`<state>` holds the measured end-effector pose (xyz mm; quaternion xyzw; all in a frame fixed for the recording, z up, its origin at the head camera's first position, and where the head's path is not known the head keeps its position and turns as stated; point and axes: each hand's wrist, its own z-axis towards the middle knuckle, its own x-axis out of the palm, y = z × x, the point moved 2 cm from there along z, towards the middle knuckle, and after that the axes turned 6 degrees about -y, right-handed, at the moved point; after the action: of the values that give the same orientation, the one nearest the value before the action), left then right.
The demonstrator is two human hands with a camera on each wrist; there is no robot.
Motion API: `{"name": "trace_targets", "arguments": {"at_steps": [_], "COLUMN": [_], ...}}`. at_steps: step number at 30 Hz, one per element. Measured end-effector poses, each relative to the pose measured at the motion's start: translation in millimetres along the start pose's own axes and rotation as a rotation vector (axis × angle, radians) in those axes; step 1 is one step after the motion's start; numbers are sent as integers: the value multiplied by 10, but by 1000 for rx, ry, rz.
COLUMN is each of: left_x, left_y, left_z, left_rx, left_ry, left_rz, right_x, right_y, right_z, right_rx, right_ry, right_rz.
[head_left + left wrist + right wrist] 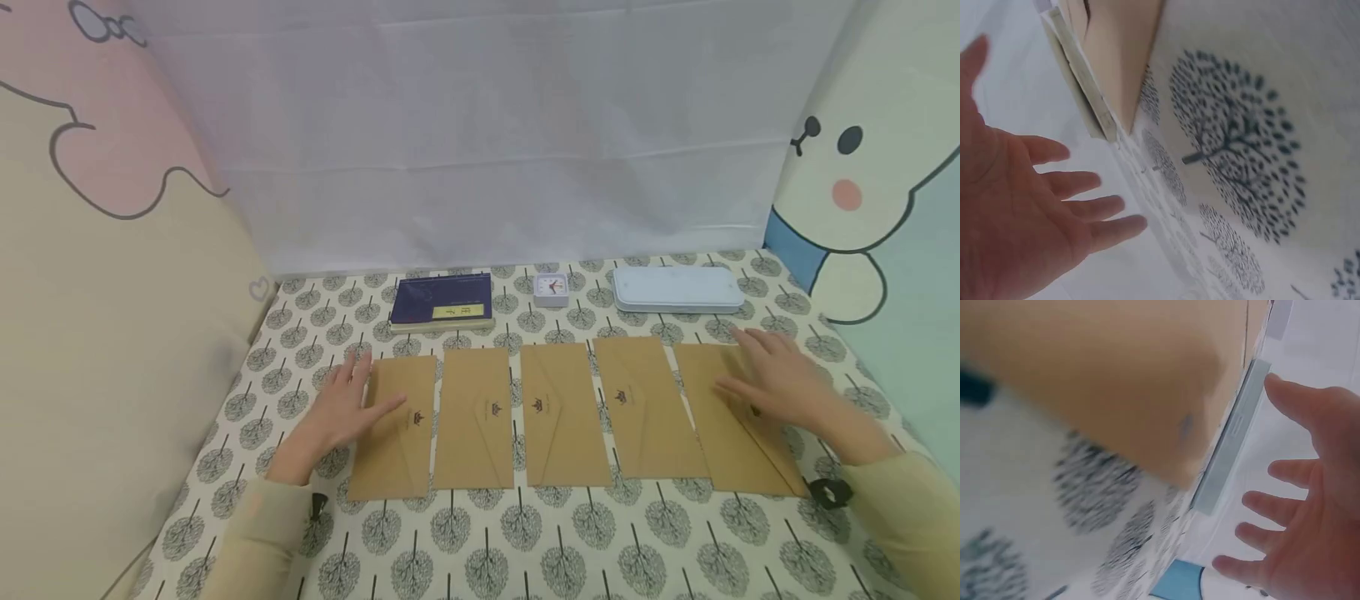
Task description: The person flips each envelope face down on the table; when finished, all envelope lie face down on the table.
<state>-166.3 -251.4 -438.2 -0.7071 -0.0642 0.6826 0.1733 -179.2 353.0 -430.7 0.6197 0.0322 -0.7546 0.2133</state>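
Note:
Several brown paper envelopes, each with a pointed flap and most showing a small dark crown print, lie side by side in a row. My left hand (343,408) is over the left edge of the leftmost envelope (382,475), its fingers spread and nothing held. At the other end, my right hand (776,383) hovers above the rightmost envelope (738,450) and partly hides it. Both wrist views show outstretched fingers and bare palms, the left palm (1016,212) and the right palm (1316,550). Between them lie the middle envelope (573,442) and its neighbours.
Behind the row are a dark blue book (420,300), a small square clock (551,290) and a pale tin case (675,287). The tablecloth (487,575) has a tree print. A white curtain (487,125) hangs at the back, with printed panels at both sides.

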Motion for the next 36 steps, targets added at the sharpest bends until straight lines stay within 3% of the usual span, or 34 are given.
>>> {"name": "trace_targets", "arguments": {"at_steps": [4, 12, 17, 22, 30, 36], "left_x": [-18, -29, -70, -86, -58, -52], "left_y": [-12, 67, 49, 58, 97, 75], "left_z": [8, 58, 53, 34, 2, -3], "left_rx": [15, 57, -41, -146, -194, -203], "left_ry": [-5, -43, -25, 34, 111, 102], "left_rz": [-88, -156, -177, -225, -251, -260], "right_x": [-15, -22, 10, 75, 300, 438], "right_y": [145, 505, 760, 972, 1421, 1715], "right_z": [135, 409, 554, 690, 856, 911], "right_rx": [4, -56, -108, -133, -156, -236], "right_ry": [66, 148, 153, 172, 285, 298], "right_rz": [64, 38, 34, 91, 279, 263]}}
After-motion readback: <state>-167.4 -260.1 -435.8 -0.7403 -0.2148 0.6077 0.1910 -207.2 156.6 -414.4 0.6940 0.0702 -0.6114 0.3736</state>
